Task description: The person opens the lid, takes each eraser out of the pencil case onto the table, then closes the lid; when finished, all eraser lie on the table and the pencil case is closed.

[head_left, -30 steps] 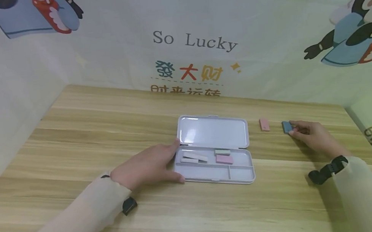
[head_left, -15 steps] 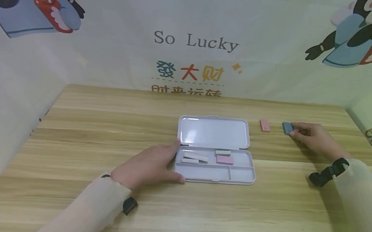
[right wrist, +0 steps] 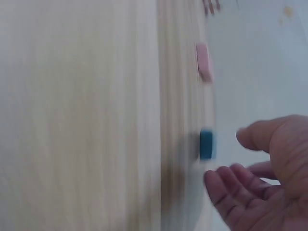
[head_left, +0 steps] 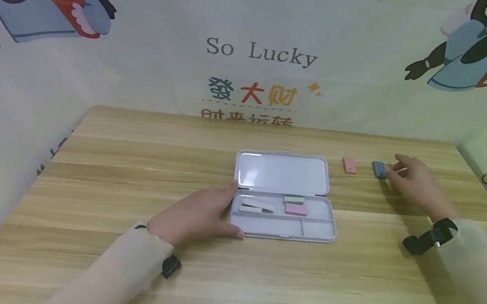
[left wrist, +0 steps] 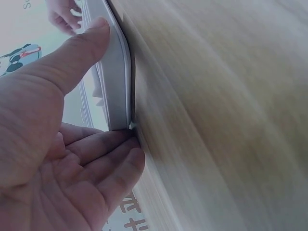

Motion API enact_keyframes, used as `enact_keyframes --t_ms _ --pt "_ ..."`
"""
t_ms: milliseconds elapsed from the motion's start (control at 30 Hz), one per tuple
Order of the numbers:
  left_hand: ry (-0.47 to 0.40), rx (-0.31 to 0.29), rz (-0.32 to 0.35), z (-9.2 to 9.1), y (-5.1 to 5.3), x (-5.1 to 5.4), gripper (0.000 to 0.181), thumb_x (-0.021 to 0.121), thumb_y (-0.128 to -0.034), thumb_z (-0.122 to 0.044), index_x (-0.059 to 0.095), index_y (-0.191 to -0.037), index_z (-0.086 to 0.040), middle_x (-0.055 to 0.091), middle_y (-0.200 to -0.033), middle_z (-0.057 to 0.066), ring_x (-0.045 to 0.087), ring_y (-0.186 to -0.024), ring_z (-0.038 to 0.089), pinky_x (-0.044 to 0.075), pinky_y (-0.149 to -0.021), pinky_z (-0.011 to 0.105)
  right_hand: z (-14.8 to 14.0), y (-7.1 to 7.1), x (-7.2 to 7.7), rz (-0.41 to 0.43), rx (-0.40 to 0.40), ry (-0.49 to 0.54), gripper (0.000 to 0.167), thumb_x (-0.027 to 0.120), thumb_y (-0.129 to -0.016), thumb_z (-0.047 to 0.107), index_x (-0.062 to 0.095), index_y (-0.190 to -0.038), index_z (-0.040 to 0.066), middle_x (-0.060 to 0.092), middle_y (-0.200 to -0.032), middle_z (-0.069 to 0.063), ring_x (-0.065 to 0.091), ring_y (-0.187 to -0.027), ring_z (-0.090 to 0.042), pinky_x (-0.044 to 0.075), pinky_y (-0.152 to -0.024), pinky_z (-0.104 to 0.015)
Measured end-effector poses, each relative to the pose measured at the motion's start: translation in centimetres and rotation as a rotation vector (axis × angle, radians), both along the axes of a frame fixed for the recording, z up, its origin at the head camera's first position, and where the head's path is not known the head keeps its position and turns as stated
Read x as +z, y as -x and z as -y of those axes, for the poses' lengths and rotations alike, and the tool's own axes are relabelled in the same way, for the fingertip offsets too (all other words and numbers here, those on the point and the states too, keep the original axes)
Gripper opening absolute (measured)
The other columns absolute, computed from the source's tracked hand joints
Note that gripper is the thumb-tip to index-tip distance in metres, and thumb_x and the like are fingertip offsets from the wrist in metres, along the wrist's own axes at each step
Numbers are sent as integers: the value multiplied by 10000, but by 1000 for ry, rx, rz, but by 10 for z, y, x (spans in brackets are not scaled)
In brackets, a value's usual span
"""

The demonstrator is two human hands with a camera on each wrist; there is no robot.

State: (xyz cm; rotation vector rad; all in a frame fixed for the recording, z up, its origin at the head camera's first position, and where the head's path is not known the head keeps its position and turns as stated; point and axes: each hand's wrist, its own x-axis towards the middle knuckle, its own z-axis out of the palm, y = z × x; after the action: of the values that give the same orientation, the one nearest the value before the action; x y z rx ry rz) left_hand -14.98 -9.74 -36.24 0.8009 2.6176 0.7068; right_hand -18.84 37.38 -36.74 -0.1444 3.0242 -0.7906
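A white pencil case lies with its lid laid back. My left hand grips its left end, the thumb on the case's wall and the fingers at the corner. Inside, white sticks, a green eraser and a pink eraser lie in the back compartment. A blue eraser rests on the table to the right. Just beside it is my right hand, thumb and fingers spread, holding nothing; the right wrist view shows a gap between them and the eraser.
Another pink eraser lies between the case and the blue eraser. The wooden table meets a printed cloth wall behind, with more cloth at both sides.
My right hand has let go of the blue eraser and drawn slightly away, its fingers parting. The left hand stays on the pencil case. The head view has shifted slightly.
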Motion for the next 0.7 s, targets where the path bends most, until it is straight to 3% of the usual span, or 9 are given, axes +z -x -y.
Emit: enact_keyframes --t_ms 100,233,367,500,700 --pt "0 0 2 0 0 1 1094 885 -823 -417 279 -1642 -18 690 -1362 88 647 -1147 163 519 -1123 426 19 -2 3 -129 37 -7 555 526 -1075 114 365 -1490 -217 546 -1255 -414 611 -1098 -560 586 -855 -570" --pt "0 -2 2 0 0 1 1094 884 -823 -421 280 -1643 -19 669 -1410 103 644 -1225 197 495 -1160 438 48 -5 3 -291 160 11 461 618 -1013 -1 494 -1425 -168 610 -1165 -334 653 -995 -453 605 -786 -459" --pt "3 -2 3 0 0 1 1113 881 -826 -423 259 -1646 -2 657 -1436 115 639 -1246 205 490 -1166 438 76 -9 1 -382 313 42 437 675 -962 -60 556 -1375 -135 681 -1079 -241 681 -940 -347 610 -752 -350" --pt "8 2 10 0 0 1 1124 881 -829 -423 240 -1652 -4 645 -1456 115 633 -1252 195 488 -1168 433 102 -16 1 -350 446 51 391 687 -962 -45 612 -1343 -80 720 -1070 -151 688 -942 -254 623 -791 -331" --pt "11 6 20 0 0 1 1121 881 -833 -417 235 -1656 -14 634 -1468 116 625 -1262 197 480 -1177 433 133 -24 3 -248 602 -8 360 680 -962 -27 668 -1320 5 739 -1100 -100 712 -996 -226 632 -862 -376"
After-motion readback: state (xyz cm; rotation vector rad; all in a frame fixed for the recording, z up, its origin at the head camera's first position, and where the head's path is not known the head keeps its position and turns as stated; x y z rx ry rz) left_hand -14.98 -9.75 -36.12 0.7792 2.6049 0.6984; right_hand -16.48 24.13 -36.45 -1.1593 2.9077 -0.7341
